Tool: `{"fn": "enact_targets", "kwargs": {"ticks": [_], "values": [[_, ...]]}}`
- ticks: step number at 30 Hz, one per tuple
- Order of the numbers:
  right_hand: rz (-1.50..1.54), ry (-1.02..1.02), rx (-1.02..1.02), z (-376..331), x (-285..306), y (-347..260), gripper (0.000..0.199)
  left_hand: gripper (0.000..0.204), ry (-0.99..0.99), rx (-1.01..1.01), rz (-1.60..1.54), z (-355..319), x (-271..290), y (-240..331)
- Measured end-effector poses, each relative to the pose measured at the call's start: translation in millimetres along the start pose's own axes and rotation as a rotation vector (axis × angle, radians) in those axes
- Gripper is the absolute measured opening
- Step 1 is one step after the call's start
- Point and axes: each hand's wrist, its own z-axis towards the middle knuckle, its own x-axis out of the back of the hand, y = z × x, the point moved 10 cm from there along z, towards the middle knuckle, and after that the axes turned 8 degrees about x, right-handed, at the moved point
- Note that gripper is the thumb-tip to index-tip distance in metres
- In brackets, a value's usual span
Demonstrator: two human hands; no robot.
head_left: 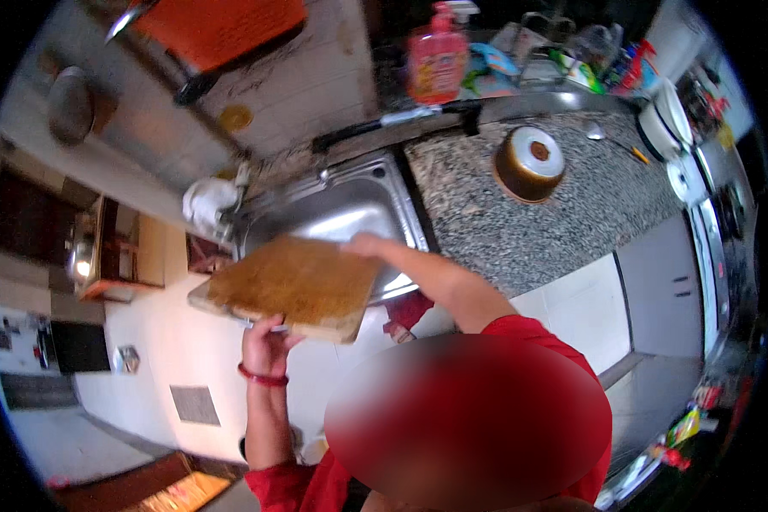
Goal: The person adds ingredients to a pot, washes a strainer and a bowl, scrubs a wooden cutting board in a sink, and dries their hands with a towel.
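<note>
A thick wooden cutting board (294,282), brown and stained on its face, is held tilted over the near side of the steel sink (411,205). My left hand (266,346), with a red bracelet at the wrist, grips the board's near edge from below. At the far right corner of the board, my right hand (367,246) is closed on the edge; motion blurs it and its fingers are partly hidden. The board covers much of the basin's near part.
On the speckled counter right of the sink sits an upturned metal pan (529,166). Beyond it lies a spoon (595,130). A pink pump bottle (438,64) stands behind the counter. White cookware (667,119) stands at far right, and a white cloth (209,205) hangs left of the sink.
</note>
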Motion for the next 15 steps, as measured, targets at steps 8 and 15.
{"fn": "enact_targets", "kwargs": {"ticks": [8, 15], "values": [[0.447, 0.053, 0.007, -12, -39, -32, 0.052, 0.038, 0.146, -0.119, 0.325, -66, -32, 2], [0.943, 0.052, 0.092, -47, -11, -74, 0.046, 0.033, 0.173, -0.398, 0.586, -138, -100, 9]]}}
